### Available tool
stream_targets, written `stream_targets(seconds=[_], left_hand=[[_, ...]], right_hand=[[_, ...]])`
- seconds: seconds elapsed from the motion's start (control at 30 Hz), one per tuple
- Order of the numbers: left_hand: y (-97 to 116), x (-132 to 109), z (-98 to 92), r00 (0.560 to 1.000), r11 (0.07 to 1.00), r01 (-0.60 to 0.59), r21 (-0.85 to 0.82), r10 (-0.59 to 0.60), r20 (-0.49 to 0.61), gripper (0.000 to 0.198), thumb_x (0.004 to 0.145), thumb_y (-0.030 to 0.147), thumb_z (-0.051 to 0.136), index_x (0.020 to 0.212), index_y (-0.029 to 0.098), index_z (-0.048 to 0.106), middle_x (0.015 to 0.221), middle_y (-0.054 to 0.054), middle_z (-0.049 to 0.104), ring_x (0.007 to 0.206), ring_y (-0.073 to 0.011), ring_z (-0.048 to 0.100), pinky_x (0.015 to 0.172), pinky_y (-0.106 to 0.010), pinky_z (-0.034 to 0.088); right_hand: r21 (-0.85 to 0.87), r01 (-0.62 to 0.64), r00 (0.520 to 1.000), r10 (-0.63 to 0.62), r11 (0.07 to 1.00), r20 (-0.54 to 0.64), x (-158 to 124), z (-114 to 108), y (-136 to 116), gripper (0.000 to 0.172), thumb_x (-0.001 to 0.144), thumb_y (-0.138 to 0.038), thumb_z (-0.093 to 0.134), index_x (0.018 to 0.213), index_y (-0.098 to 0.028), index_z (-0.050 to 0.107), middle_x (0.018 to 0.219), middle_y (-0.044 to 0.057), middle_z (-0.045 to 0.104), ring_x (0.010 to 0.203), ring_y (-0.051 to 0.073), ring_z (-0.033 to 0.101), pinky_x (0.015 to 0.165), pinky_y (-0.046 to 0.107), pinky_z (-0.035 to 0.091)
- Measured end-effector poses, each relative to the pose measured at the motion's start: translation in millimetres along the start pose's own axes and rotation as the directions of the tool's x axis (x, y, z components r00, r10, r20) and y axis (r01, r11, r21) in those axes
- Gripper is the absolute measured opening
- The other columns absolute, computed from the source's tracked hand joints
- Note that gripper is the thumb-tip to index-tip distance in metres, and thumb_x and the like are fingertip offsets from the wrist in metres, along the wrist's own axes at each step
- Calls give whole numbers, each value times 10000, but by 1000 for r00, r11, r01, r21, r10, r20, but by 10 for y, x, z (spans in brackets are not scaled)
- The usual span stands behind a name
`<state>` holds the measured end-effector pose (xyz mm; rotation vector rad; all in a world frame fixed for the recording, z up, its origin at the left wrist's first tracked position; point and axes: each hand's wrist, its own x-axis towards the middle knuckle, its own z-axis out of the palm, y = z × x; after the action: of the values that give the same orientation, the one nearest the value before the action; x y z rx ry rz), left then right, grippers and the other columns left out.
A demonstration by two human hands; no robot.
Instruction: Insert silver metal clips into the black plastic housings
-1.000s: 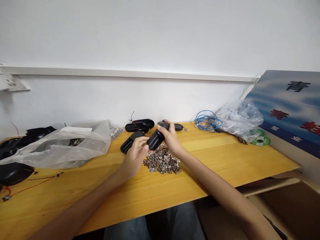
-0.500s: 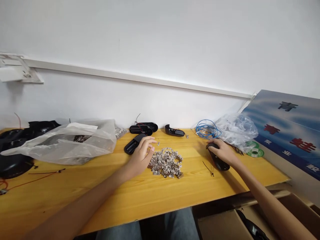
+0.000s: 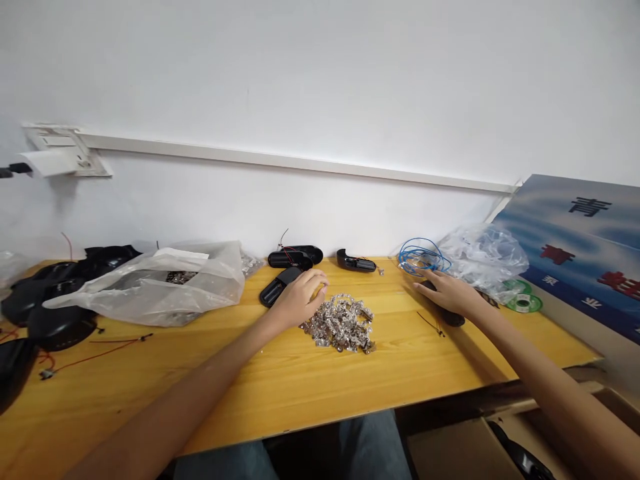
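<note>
My left hand (image 3: 299, 300) rests on the yellow table (image 3: 300, 380) with its fingers curled, touching the left edge of a heap of small silver metal parts (image 3: 343, 323). A black oblong casing (image 3: 278, 287) lies just behind that hand. My right hand (image 3: 447, 292) lies flat, fingers stretched, on top of another black casing (image 3: 450, 316) at the right. A thin black wire (image 3: 431, 323) trails from that casing toward me. Whether the left fingers pinch a part is hidden.
Two more black casings (image 3: 295, 256) (image 3: 356, 263) lie by the wall. A clear bag of parts (image 3: 150, 287) and black shells (image 3: 60, 313) fill the left. Blue wire coil (image 3: 417, 257), crumpled plastic bag (image 3: 483, 257), green tape rolls (image 3: 523, 301) and a blue sign (image 3: 580, 247) stand right.
My right hand carried the black casing from the middle to the right and set it on the table, where it now lies flat on it. The left hand settled beside the metal heap.
</note>
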<state>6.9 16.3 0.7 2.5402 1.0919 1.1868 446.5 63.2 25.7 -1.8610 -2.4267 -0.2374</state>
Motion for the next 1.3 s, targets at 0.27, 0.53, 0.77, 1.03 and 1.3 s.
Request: stream_targets(seconds=[0.27, 0.53, 0.77, 1.03, 1.3], left_hand=[[3, 7, -6, 995, 995, 96, -39, -95, 35, 239, 1089, 364, 445, 1138, 221, 630, 1192, -96, 697, 1158, -266, 640, 1056, -464, 499], [-21, -1, -45, 987, 985, 150, -86, -144, 66, 318, 1112, 402, 385, 1119, 227, 649, 1187, -87, 704, 1156, -253, 637, 1059, -438, 486], [40, 16, -61, 985, 988, 141, -66, -133, 106, 326, 1109, 401, 396, 1114, 225, 671, 1193, -85, 719, 1160, -258, 652, 1060, -440, 496], [44, 9, -53, 984, 987, 151, -58, -145, 101, 353, 1113, 397, 381, 1097, 218, 685, 1169, -86, 733, 1135, -255, 666, 1056, -421, 498], [45, 9, -53, 975, 979, 197, -44, -192, 109, 374, 1119, 416, 361, 1104, 209, 672, 1136, -86, 732, 1118, -255, 662, 1025, -424, 492]], right_hand=[[24, 4, 992, -1, 1000, -122, 398, -71, -441, 438, 1053, -364, 449, 1372, -138, 648, 1371, 211, 678, 1301, 351, 604, 1069, 429, 485], [384, -195, 972, 127, 903, 197, 1189, 60, -704, 338, 973, -239, 450, 1004, -103, 758, 1030, 178, 781, 941, 262, 717, 837, 314, 534], [595, -171, 969, 24, 785, 247, 1034, 95, -550, 266, 847, -419, 749, 911, -164, 709, 836, 76, 734, 712, 185, 642, 611, 270, 488], [813, -95, 909, -283, 574, 306, 919, -28, -903, 261, 730, -359, 803, 871, -198, 655, 718, -4, 668, 620, 137, 575, 560, 260, 438], [940, -3, 812, -548, 341, 202, 708, -173, -1598, 281, 832, -446, 772, 989, -220, 715, 859, 37, 735, 726, 172, 652, 650, 318, 517]])
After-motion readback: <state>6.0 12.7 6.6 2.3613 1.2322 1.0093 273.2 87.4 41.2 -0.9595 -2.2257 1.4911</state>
